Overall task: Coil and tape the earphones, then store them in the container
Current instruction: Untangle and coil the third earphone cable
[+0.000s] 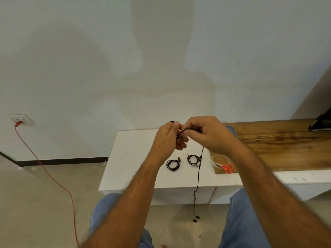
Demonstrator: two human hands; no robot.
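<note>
Head view: a thin, limp earphone cord, best gripped near its plug end, is pinched between the left hand and right hand above the counter's far edge.

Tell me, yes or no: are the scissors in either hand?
No. The scissors lie on the wooden board, while both hands work the earphone cable.

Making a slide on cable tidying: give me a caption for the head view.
Both hands wind a black earphone cable above a white table holding two finished coils.
</note>
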